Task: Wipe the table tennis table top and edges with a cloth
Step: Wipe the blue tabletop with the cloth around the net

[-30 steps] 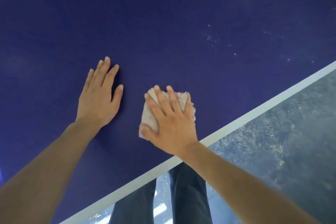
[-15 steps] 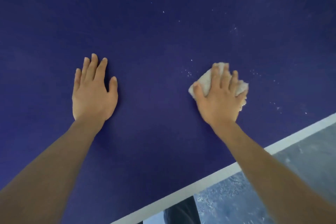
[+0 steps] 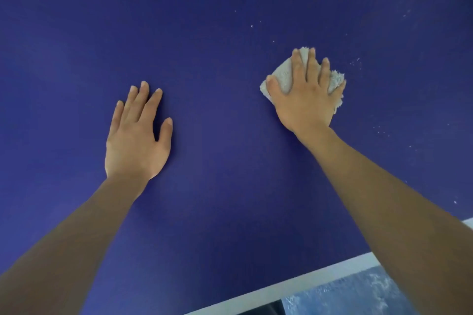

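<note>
The dark blue table tennis table top (image 3: 230, 20) fills nearly the whole head view. A folded whitish fluffy cloth (image 3: 282, 75) lies flat on it right of centre. My right hand (image 3: 304, 100) presses down on the cloth with its fingers spread and straight, and the cloth shows around the fingers. My left hand (image 3: 138, 135) rests flat on the bare table surface to the left, about a forearm's length from the cloth, holding nothing.
The table's white edge line (image 3: 307, 279) runs diagonally across the bottom right. Beyond it is grey-blue mottled floor (image 3: 345, 294). Small white specks (image 3: 358, 61) dot the blue surface right of and beyond the cloth.
My right hand has slid the cloth away from the table's near edge, out to the right and farther onto the table. My left hand has stayed flat in place.
</note>
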